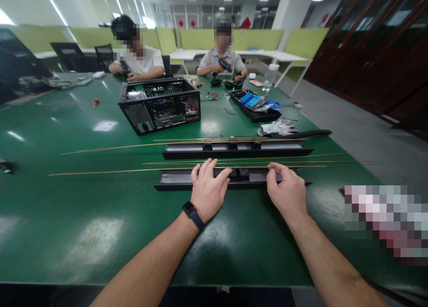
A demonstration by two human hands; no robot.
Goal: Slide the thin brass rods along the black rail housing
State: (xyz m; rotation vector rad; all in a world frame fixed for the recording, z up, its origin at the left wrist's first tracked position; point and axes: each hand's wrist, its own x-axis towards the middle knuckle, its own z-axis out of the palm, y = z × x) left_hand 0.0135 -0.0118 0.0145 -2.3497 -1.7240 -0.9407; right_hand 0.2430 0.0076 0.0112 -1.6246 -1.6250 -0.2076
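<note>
In front of me a long black-edged rail with a silvery channel (177,177) lies crosswise on the green table. My left hand (209,189), a dark watch on its wrist, rests over its middle with fingers spread. Beside its thumb, small black blocks (241,174) sit in the channel. At the rail's right part, my right hand (288,186) has thumb and index finger closed together on a thin golden rod (100,171) along the rail's far edge. The exact contact is partly hidden by the fingers. A second similar rail (234,154) lies just beyond, with more golden rods above it.
An open black computer case (160,104) stands farther back. To its right are a black tray (256,115) with blue items and a pair of gloves (277,127). Two people sit across the table, one holding a power drill (224,65). A blurred pinkish patch (384,218) lies right.
</note>
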